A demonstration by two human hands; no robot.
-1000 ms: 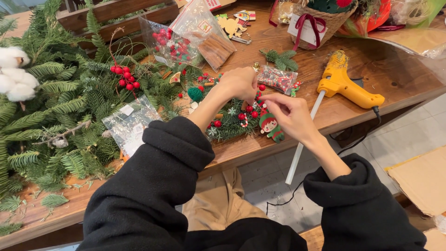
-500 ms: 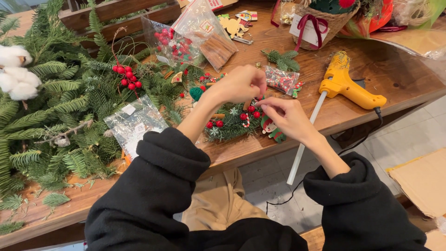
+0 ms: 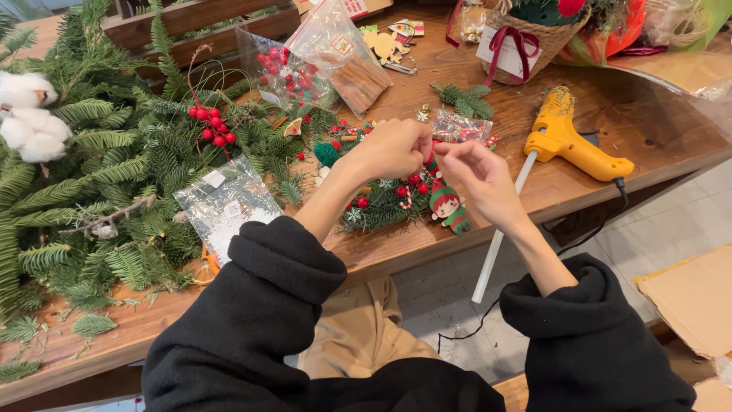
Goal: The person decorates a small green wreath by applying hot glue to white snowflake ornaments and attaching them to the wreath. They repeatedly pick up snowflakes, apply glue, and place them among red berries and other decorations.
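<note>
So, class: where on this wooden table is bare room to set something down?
Bare wood lies beyond the yellow glue gun, toward the basket, and along the front edge below the fir branches. The left half and the small wreath under both hands are crowded.

Small green wreath (image 3: 385, 204), red berries, elf figure (image 3: 448, 208), flat at table edge.

A wooden tabletop (image 3: 656, 130) of warm brown planks stands over a pale grey tiled floor (image 3: 686, 221); flattened cardboard (image 3: 690, 301) lies beyond its right edge, under soft even light.
</note>
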